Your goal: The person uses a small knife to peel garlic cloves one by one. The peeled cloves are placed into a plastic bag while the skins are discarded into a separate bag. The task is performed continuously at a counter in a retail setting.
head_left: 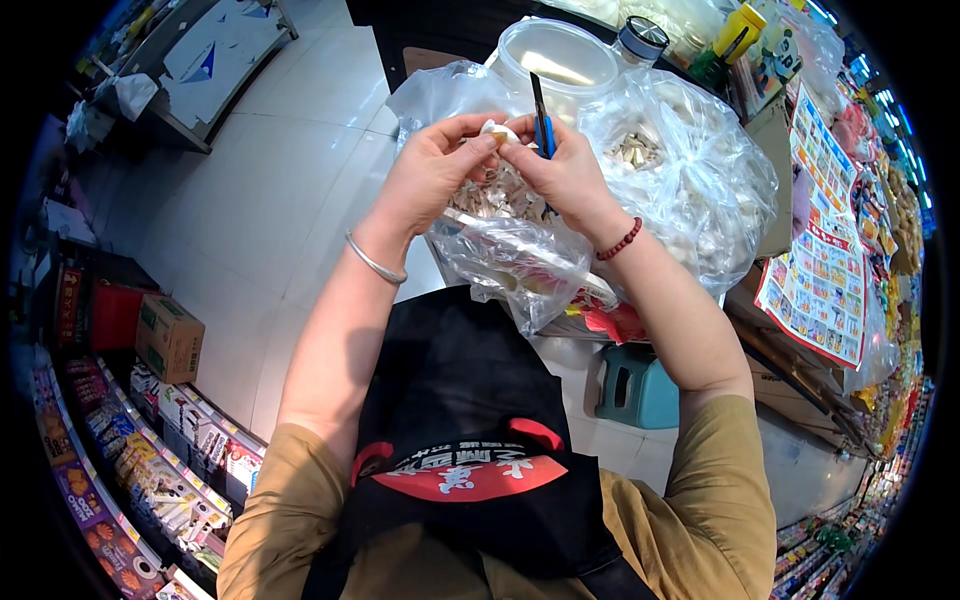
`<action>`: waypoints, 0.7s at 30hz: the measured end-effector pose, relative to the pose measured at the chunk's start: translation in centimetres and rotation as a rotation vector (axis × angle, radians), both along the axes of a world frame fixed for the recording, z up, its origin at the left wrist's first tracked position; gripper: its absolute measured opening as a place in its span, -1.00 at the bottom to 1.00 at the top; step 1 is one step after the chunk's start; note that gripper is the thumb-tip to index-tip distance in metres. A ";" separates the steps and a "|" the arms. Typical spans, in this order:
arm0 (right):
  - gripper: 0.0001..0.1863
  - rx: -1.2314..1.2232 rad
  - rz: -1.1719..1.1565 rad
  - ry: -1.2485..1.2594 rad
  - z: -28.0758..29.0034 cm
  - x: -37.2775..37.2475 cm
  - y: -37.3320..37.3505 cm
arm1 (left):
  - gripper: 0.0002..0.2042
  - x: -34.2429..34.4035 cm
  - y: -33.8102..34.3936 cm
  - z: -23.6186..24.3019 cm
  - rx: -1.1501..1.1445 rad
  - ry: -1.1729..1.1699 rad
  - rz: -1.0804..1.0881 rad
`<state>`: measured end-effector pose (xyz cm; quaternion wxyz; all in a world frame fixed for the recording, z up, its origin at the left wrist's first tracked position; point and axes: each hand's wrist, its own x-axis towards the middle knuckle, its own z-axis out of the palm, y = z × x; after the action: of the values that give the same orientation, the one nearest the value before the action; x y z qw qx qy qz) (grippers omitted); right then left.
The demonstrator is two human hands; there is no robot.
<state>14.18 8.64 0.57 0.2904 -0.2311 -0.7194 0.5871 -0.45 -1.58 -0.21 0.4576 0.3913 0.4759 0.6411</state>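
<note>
My left hand [440, 165] and my right hand [567, 178] meet above a plastic bag, their thumbs and fingertips closed on a small white garlic clove [497, 130]. A yellowish-brown bit shows on the clove. A utility knife [545, 137] with a blue handle is also tucked in my right hand, its dark blade pointing up and away. Beneath my hands lies a heap of dry garlic skins [505, 196] in the clear plastic. Just right of my right hand, a large clear bag [690, 165] bulges with pale contents, with more skins or garlic showing at its opening.
A clear round tub [560, 58] stands behind my hands, beside a dark-lidded jar [642, 38]. A yellow bottle [738, 32] is at the far right. Printed flyers [820, 240] hang along the right side. Below the work surface sits a teal stool [640, 390]. Snack shelves [150, 460] line the lower left.
</note>
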 end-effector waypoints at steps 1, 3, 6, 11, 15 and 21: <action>-0.74 0.032 -0.015 -0.007 -0.4 0.0 0.1 | -0.72 0.1 0.3 -0.6 0.027 -0.062 0.056; -0.73 0.101 -0.009 -0.023 -0.6 0.1 0.2 | -0.70 0.5 0.4 -0.8 0.054 -0.027 0.081; -0.72 0.153 0.025 -0.041 -0.1 0.3 0.0 | -0.72 0.6 0.3 -1.0 0.072 0.016 0.102; -0.73 -0.201 0.047 0.008 0.7 0.8 0.3 | -0.74 0.4 0.4 -1.0 0.034 -0.029 0.109; -0.72 -0.335 0.044 0.038 1.0 0.8 -0.1 | -0.74 0.5 0.3 -0.9 0.027 -0.003 0.109; -0.78 -0.346 -0.044 0.089 0.6 0.6 0.2 | -0.76 1.2 0.2 -0.7 0.026 0.134 0.093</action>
<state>14.82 8.81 1.18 0.2907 -0.2671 -0.5889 0.7052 0.72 -1.36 -0.93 0.3895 0.4167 0.5145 0.6402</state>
